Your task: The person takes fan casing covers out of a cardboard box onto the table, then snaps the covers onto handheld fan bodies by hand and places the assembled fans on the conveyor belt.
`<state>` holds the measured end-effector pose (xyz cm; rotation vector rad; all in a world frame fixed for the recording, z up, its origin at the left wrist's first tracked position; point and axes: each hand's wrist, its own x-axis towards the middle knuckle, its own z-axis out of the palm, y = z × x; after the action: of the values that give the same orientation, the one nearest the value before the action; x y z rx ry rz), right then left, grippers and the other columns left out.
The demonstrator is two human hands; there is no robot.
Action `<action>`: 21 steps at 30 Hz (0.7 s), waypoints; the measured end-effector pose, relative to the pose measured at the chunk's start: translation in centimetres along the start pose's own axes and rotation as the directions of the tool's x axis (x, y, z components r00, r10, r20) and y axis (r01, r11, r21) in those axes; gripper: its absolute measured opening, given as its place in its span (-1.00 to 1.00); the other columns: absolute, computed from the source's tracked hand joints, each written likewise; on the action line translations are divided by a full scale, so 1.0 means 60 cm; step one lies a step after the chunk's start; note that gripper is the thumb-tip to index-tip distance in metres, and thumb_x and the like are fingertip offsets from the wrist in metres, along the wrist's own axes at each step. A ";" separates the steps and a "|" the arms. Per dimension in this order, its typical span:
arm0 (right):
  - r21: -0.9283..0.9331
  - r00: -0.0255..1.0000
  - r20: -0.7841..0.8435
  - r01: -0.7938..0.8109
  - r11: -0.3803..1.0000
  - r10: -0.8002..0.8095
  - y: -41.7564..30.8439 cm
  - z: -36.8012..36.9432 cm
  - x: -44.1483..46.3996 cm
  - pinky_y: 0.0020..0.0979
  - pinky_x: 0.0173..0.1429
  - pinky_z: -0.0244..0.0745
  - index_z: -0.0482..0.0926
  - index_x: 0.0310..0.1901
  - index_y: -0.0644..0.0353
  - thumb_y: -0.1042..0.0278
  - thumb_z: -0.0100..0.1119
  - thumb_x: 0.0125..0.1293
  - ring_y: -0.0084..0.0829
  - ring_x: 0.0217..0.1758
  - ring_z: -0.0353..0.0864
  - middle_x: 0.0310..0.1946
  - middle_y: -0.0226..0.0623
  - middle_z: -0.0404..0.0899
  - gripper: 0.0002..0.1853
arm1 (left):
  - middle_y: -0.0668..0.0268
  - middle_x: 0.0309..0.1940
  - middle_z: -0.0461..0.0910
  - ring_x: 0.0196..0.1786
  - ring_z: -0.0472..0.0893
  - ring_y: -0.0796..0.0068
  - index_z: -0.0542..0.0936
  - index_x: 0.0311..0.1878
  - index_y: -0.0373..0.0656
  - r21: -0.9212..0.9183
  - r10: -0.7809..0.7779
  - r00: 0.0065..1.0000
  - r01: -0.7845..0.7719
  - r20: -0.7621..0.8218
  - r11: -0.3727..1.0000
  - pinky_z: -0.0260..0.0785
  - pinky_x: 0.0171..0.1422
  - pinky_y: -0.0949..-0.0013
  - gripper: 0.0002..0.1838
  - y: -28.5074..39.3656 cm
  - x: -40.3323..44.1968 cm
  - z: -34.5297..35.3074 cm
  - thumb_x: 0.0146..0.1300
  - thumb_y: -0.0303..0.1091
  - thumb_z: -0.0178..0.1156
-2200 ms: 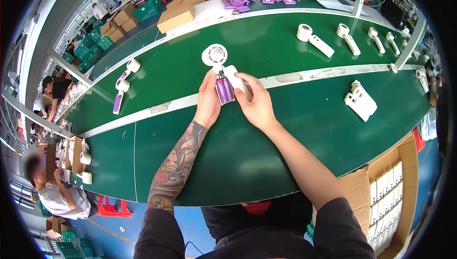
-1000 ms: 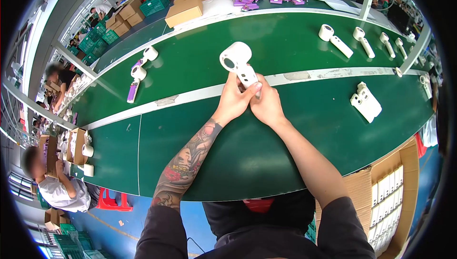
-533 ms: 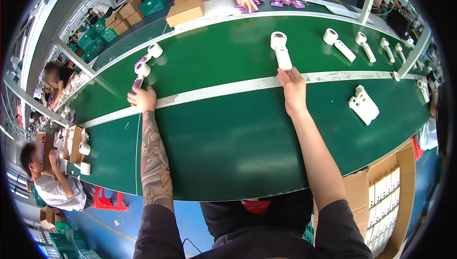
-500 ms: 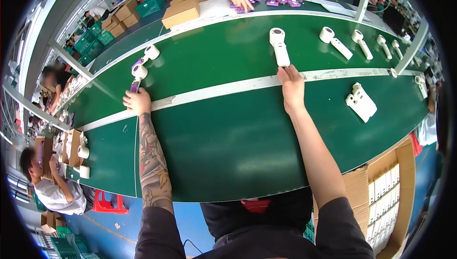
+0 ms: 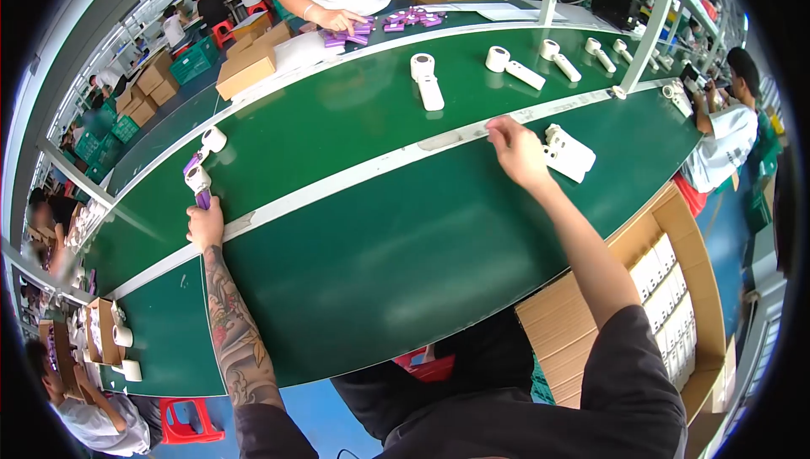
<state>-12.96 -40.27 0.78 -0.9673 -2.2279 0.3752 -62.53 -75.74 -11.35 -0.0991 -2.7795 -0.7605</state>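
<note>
My left hand (image 5: 205, 224) is closed round the lower end of a white fan with a purple handle (image 5: 198, 179) at the left of the green belt. Another white-headed fan (image 5: 213, 139) lies just beyond it. My right hand (image 5: 516, 152) is over the belt's near edge, fingers bent together, with nothing visible in them. Beside it, on the near table, is a small pile of white handle covers (image 5: 569, 153). A complete white fan (image 5: 427, 83) lies on the belt, farther off than my right hand, touching neither hand.
More white fans (image 5: 516, 68) lie in a row along the belt to the right. A co-worker's hand (image 5: 338, 20) touches purple parts (image 5: 361, 35) across the belt. An open carton of white pieces (image 5: 704, 324) stands at the lower right; a small box (image 5: 103, 332) is at the left.
My hands have parted; the white fan they held lies on the belt, let go. My left hand has closed on the purple-handled fan. My right hand has drawn back towards the white covers. The view has turned right.
</note>
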 end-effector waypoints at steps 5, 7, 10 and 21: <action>-0.567 0.970 -0.004 0.199 0.799 -0.245 0.109 -0.099 -0.030 -0.19 0.08 0.56 0.66 -0.10 0.17 0.43 0.24 0.24 -0.07 -0.05 0.63 -0.04 -0.17 0.62 -0.80 | 0.13 -0.06 0.64 -0.12 0.61 0.27 0.48 0.11 -0.23 -0.619 0.128 0.992 -0.088 0.021 0.780 0.45 0.00 0.23 -0.51 -0.007 0.003 0.017 0.28 -0.07 0.25; -0.713 0.965 0.146 0.256 0.652 -0.219 0.122 -0.104 -0.060 -0.19 0.20 0.53 0.64 -0.02 0.14 0.49 0.21 0.25 -0.05 0.04 0.61 0.06 -0.08 0.57 -0.75 | 0.16 -0.05 0.64 -0.18 0.61 0.36 0.47 0.12 -0.26 -0.883 0.222 0.975 -0.126 -0.025 0.453 0.46 -0.04 0.32 -0.57 0.003 0.011 0.011 0.31 -0.20 0.26; -0.639 0.960 0.167 0.277 0.717 -0.223 0.106 -0.091 -0.085 -0.16 0.19 0.55 0.60 0.03 0.18 0.48 0.20 0.25 -0.01 0.03 0.62 0.03 -0.05 0.56 -0.70 | 0.17 -0.06 0.63 -0.17 0.59 0.41 0.45 0.16 -0.26 -0.992 0.326 0.945 -0.024 0.019 0.128 0.47 -0.08 0.37 -0.60 0.105 -0.042 -0.081 0.33 -0.33 0.24; -0.127 0.845 0.535 0.083 0.988 -0.002 -0.082 -0.032 -0.065 -0.19 0.12 0.55 0.44 0.15 0.20 0.41 0.10 0.27 -0.05 0.00 0.66 -0.02 -0.09 0.66 -0.60 | 0.14 -0.03 0.58 -0.17 0.59 0.39 0.40 0.19 -0.28 -0.790 0.687 0.641 0.592 0.341 -0.160 0.50 -0.13 0.43 -0.68 0.263 -0.215 -0.053 0.42 -0.46 0.08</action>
<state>-12.34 -46.49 2.80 -0.9699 -2.8135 0.5176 -47.27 -63.73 -4.36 -1.1175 -1.3400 -3.4442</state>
